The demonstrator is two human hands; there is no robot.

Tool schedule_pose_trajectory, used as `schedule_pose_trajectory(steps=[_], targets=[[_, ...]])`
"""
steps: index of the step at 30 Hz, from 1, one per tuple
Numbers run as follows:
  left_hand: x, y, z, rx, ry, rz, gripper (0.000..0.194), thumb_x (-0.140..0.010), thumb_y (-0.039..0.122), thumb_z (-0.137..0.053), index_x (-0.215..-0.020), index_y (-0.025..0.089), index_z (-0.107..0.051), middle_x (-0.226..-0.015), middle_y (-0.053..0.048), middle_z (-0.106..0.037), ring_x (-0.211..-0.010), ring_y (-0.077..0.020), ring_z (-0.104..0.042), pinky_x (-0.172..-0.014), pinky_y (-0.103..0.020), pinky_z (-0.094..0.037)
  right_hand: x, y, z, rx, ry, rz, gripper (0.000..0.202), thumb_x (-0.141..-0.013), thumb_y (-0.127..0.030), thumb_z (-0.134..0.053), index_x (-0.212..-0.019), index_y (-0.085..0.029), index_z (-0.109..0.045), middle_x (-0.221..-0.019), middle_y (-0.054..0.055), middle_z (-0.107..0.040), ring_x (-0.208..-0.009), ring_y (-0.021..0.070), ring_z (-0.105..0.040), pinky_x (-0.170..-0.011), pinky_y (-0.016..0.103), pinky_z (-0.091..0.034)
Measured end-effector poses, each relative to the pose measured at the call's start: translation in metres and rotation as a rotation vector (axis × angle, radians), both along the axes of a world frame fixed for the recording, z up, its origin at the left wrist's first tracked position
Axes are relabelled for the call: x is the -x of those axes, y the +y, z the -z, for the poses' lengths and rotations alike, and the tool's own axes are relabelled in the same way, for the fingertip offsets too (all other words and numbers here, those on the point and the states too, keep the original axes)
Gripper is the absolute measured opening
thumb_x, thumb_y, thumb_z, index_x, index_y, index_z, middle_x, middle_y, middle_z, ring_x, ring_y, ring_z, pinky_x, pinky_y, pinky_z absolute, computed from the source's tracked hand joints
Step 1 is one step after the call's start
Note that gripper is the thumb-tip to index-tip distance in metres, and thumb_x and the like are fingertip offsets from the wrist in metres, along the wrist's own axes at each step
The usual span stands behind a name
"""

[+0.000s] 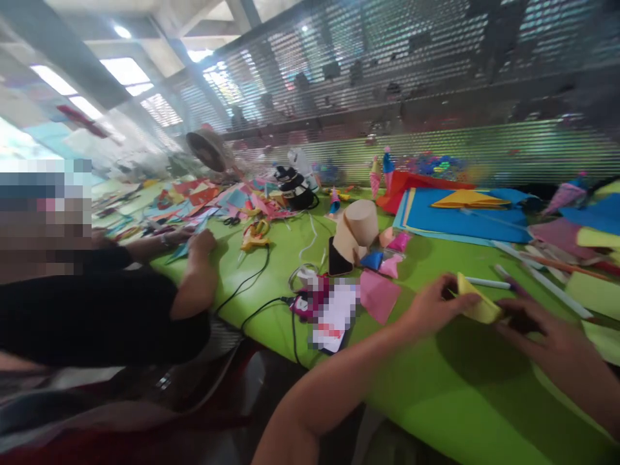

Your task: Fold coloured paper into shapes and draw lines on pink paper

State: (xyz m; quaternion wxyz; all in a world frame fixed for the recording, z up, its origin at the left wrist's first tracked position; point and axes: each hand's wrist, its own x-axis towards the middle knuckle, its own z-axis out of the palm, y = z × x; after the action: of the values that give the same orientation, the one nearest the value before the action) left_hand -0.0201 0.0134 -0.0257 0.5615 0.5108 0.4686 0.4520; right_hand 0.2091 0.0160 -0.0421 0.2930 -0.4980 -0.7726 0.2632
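Observation:
A piece of yellow paper (477,302), curled or folded, is held above the green table between my two hands. My left hand (440,300) pinches its left edge with the thumb in front. On its lower right corner my right hand (537,323) has its fingertips closed. Beyond the paper lies a white stick or pen (484,283). A flat pink paper piece (380,296) rests to the left of my left hand, and small blue and pink folded pieces (390,266) sit just behind it.
The green table (426,394) carries stacked blue paper (465,216), a tan paper roll (361,223), a phone (336,316) with cables and a yellow glue gun (255,236). Small cones (387,169) stand by the mesh partition. At left, another person (111,310) works with paper.

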Motion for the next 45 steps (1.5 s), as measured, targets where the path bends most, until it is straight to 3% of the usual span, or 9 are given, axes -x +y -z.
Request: schedule_pose_trajectory(steps=[3,8,11,14,21,26,30,39,45], targets=[[0.01,0.009,-0.002,-0.094,0.12,-0.232,0.029,-0.089,0.043,-0.068,-0.092,0.016,-0.058,-0.081,0.001,-0.058,-0.07,-0.0103,-0.052,-0.063,-0.022,-0.042,0.008,-0.007,-0.01,0.147,-0.047,-0.09,0.039,-0.094,-0.045,-0.061,-0.128,-0.025,-0.064,-0.114,0.013,-0.076,-0.088,0.0269,-0.075,-0.075,0.038,-0.061],[0.029,0.026,-0.006,-0.379,0.799,-0.554,0.018,-0.093,0.035,-0.066,-0.093,0.018,-0.061,-0.09,-0.004,-0.066,-0.084,-0.0173,-0.06,-0.079,-0.029,-0.046,0.023,-0.025,-0.025,0.004,-0.267,-0.342,0.025,-0.094,-0.025,-0.061,-0.117,-0.022,-0.07,-0.117,0.01,-0.074,-0.104,0.0279,-0.071,-0.087,0.042,-0.055],[0.031,0.026,-0.008,-0.44,1.157,-0.44,0.016,-0.099,0.025,-0.055,-0.108,0.02,-0.066,-0.115,-0.009,-0.07,-0.104,-0.0243,-0.065,-0.093,-0.036,-0.048,0.028,-0.036,-0.033,-0.025,-0.329,-0.448,0.024,-0.093,-0.024,-0.064,-0.116,-0.023,-0.072,-0.111,0.007,-0.073,-0.097,0.0254,-0.07,-0.08,0.036,-0.053],[0.028,0.018,-0.011,-0.469,1.31,-0.202,0.037,-0.095,0.013,-0.051,-0.129,0.023,-0.063,-0.135,-0.008,-0.066,-0.12,-0.0254,-0.063,-0.104,-0.039,-0.046,0.028,-0.039,-0.036,-0.086,-0.35,-0.513,0.02,-0.093,-0.026,-0.067,-0.112,-0.022,-0.072,-0.104,0.006,-0.072,-0.092,0.0234,-0.068,-0.075,0.032,-0.049],[0.056,-0.038,-0.034,-0.418,1.368,-0.239,0.041,-0.1,0.034,-0.05,-0.139,0.024,-0.059,-0.145,-0.008,-0.062,-0.131,-0.027,-0.059,-0.112,-0.043,-0.046,0.025,-0.038,-0.037,-0.149,-0.367,-0.555,0.011,-0.094,-0.028,-0.067,-0.102,-0.022,-0.072,-0.094,0.005,-0.073,-0.084,0.0201,-0.066,-0.07,0.03,-0.043],[0.075,-0.086,-0.015,-0.3,1.502,-0.106,0.051,-0.1,0.034,-0.049,-0.148,0.02,-0.052,-0.154,-0.012,-0.054,-0.143,-0.029,-0.05,-0.12,-0.049,-0.037,0.027,-0.045,-0.043,-0.158,-0.371,-0.571,0.01,-0.094,-0.027,-0.067,-0.101,-0.021,-0.071,-0.096,0.005,-0.073,-0.088,0.0216,-0.067,-0.074,0.032,-0.044],[0.063,-0.108,0.001,-0.245,1.56,-0.084,0.057,-0.1,0.038,-0.05,-0.151,0.013,-0.048,-0.157,-0.018,-0.048,-0.147,-0.032,-0.044,-0.124,-0.055,-0.029,0.029,-0.048,-0.043,-0.16,-0.362,-0.599,0.01,-0.095,-0.024,-0.065,-0.102,-0.022,-0.071,-0.097,0.004,-0.074,-0.09,0.0237,-0.068,-0.077,0.035,-0.046],[0.009,-0.135,-0.007,-0.307,1.298,0.163,0.072,-0.1,0.051,-0.05,-0.16,0.017,-0.031,-0.166,-0.012,-0.036,-0.155,-0.0277,-0.031,-0.128,-0.049,-0.023,0.015,-0.025,-0.002,-0.292,-0.28,-0.615,0.023,-0.1,-0.034,-0.052,-0.109,-0.027,-0.073,-0.103,0.008,-0.076,-0.089,0.0275,-0.072,-0.077,0.042,-0.054],[0.003,-0.139,-0.004,-0.417,1.169,0.269,0.064,-0.105,0.054,-0.038,-0.159,0.02,-0.033,-0.167,-0.008,-0.034,-0.159,-0.0252,-0.021,-0.128,-0.052,-0.015,0.006,-0.012,0.01,-0.279,-0.243,-0.574,0.028,-0.1,-0.039,-0.052,-0.117,-0.032,-0.073,-0.115,0.008,-0.077,-0.103,0.0287,-0.072,-0.086,0.045,-0.057]])
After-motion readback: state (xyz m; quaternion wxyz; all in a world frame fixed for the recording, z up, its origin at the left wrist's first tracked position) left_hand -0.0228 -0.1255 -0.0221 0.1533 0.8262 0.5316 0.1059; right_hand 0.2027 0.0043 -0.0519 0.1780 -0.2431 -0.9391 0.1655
